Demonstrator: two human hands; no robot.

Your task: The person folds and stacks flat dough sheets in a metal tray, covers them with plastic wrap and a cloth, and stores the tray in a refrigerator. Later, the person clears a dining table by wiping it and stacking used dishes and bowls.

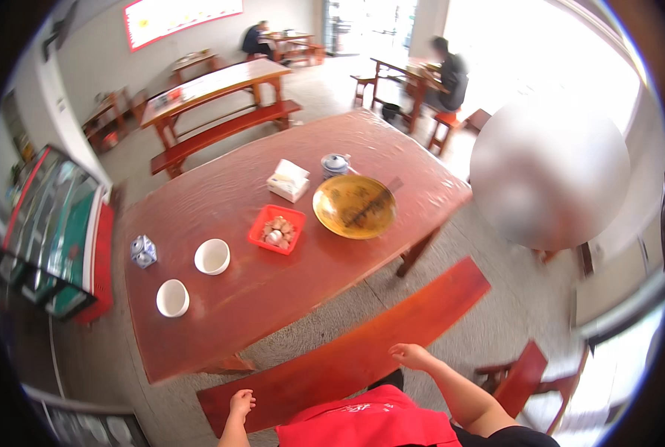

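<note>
My left hand (243, 401), fingers loosely curled, hangs near the left end of a red wooden bench (338, 357) and holds nothing. Over the bench's right half is my right hand (408, 355), likewise without anything in it, fingers partly bent. Beyond the bench stands a reddish table (243, 290) under a clear cover. On it are two white bowls (212, 257), a red plastic basket (256, 235) of garlic bulbs, a tissue box (289, 186), a wide yellow-brown bowl (343, 207) with a dark utensil, a blue-and-white lidded pot (335, 165) and a small blue-and-white container (143, 251).
A glass display case (53, 234) stands at the left. Behind are another long table (220, 89) and bench (226, 134). Two seated people (450, 78) are at farther tables. A wooden chair (525, 374) is at the lower right. A round blurred patch covers part of the right side.
</note>
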